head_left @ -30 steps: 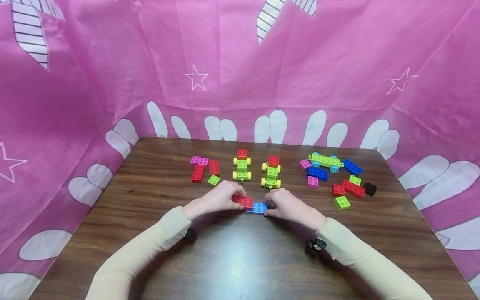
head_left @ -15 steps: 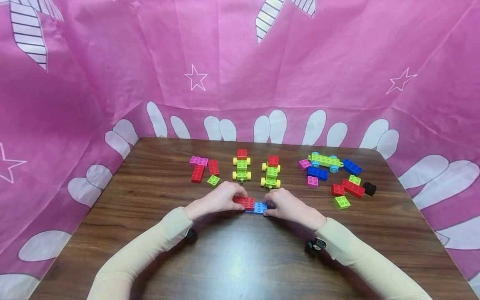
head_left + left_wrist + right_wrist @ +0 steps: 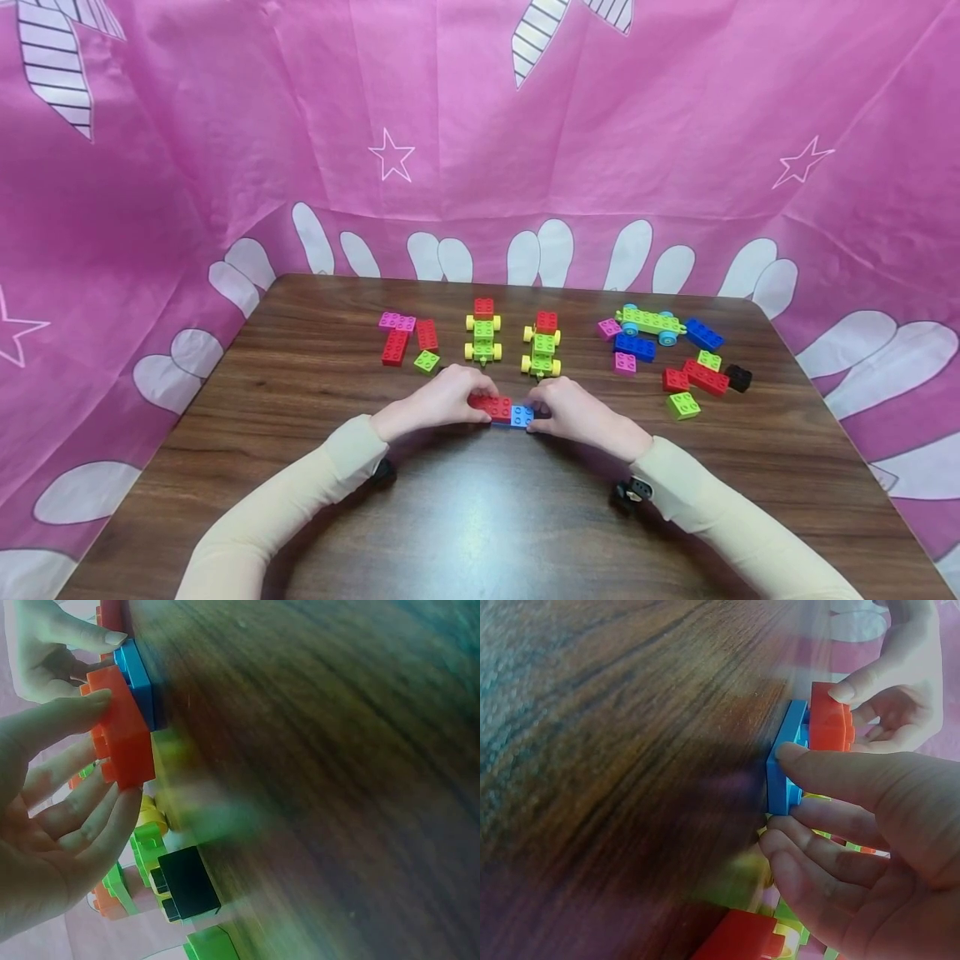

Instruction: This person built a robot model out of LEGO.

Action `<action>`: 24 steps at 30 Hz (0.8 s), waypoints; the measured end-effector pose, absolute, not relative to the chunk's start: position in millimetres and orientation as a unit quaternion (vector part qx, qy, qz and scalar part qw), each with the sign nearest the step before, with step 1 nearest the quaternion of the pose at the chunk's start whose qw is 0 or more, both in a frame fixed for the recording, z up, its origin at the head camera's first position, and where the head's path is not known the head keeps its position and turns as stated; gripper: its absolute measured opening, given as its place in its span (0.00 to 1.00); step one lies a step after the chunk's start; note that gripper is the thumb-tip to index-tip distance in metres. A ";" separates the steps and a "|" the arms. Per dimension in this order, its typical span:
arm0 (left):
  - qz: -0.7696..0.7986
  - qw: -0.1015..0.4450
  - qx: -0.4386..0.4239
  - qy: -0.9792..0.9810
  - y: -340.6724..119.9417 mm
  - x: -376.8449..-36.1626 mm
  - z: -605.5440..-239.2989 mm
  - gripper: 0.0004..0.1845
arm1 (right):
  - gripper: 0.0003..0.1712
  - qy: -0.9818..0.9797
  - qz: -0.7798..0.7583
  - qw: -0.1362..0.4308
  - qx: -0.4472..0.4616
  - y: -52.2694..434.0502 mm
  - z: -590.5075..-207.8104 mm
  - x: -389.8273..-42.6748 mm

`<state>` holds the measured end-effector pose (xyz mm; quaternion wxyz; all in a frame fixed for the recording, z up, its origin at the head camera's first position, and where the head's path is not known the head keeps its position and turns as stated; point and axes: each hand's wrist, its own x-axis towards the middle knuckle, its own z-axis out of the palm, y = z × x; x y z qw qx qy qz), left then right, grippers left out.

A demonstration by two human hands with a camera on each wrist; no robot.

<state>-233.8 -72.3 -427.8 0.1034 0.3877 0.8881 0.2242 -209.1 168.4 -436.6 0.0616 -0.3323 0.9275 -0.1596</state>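
My left hand (image 3: 446, 397) pinches a red toy building brick (image 3: 495, 407) between thumb and fingers. The red brick lies over the left part of a blue brick (image 3: 522, 417), whose right-hand studs show beside it. With thumb and fingertips, my right hand (image 3: 573, 413) holds the blue brick by its right end on the table. In the left wrist view the red brick (image 3: 124, 727) is on the near side of the blue one (image 3: 141, 684). The right wrist view shows the blue brick (image 3: 781, 787) low against the tabletop, the red brick (image 3: 830, 712) above its studs.
Two green cars with yellow wheels (image 3: 484, 341) (image 3: 543, 353) stand beyond my hands, each bearing a red brick. Pink, red and green bricks (image 3: 395, 347) lie at the left. At the right are a blue-wheeled green car base (image 3: 651, 320) and several loose bricks (image 3: 706, 377).
My left hand has edged slightly right with the red brick, which now covers more of the blue brick. The right hand keeps its place on the blue brick.
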 end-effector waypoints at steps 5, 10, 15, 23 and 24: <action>0.222 0.097 0.390 0.888 -72.3 -233.1 -427.2 0.16 | 0.18 0.927 -0.161 0.059 -0.332 168.3 -437.4 -208.8; 0.215 0.088 0.390 0.891 -72.1 -232.4 -428.4 0.16 | 0.17 0.929 -0.160 0.056 -0.329 167.9 -438.2 -208.8; 0.211 0.084 0.388 0.893 -71.0 -232.3 -430.2 0.17 | 0.17 0.929 -0.157 0.057 -0.330 166.7 -437.7 -208.7; 0.192 0.066 0.400 0.894 -69.0 -230.8 -429.9 0.17 | 0.17 0.929 -0.153 0.051 -0.334 167.3 -438.0 -209.5; 0.191 0.064 0.402 0.893 -68.9 -230.5 -429.8 0.17 | 0.17 0.928 -0.153 0.049 -0.335 167.6 -438.2 -209.7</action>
